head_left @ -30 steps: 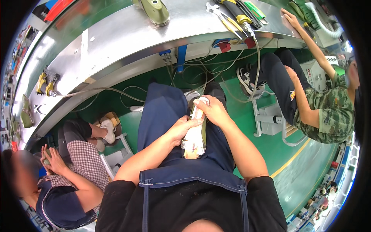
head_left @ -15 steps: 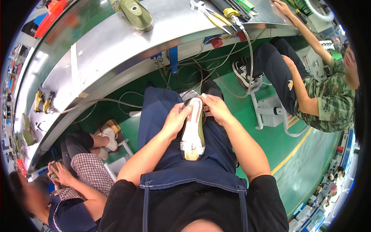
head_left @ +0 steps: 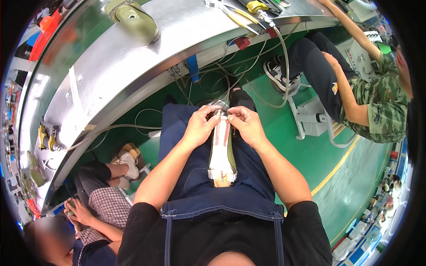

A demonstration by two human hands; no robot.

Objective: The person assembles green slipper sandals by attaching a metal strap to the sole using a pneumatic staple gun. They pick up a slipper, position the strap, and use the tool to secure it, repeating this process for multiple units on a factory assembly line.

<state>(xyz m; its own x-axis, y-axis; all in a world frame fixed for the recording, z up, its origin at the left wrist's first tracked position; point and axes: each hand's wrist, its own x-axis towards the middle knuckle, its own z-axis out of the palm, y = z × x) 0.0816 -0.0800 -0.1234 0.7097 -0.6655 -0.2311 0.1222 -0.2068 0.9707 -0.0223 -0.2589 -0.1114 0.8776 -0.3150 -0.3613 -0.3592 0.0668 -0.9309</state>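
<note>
An olive-green unsoled shoe (head_left: 222, 155) rests lengthwise on my lap over a dark blue apron (head_left: 182, 164). Its pale underside faces up, with a reddish strip toward the far end and a taped, tan patch at the near end. My left hand (head_left: 199, 126) has its thumb and fingers closed at the far end of the shoe, on the left edge. Opposite it, my right hand (head_left: 246, 126) pinches that same far end from the right. The fingertips nearly meet there, and they partly hide the material between them.
A metal bench (head_left: 111, 66) curves across the front, bearing another green shoe (head_left: 141, 27), yellow-handled pliers (head_left: 239, 18) and a yellow air tool (head_left: 257, 6) on a hose. Cables (head_left: 222, 82) hang below. Co-workers sit at left and right; the left person's hands (head_left: 76, 212) hold a small green item.
Both hands have shifted to the shoe's far end and come closer together; the left one slid forward from its side. The shoe lies flatter. The view has tilted slightly.
</note>
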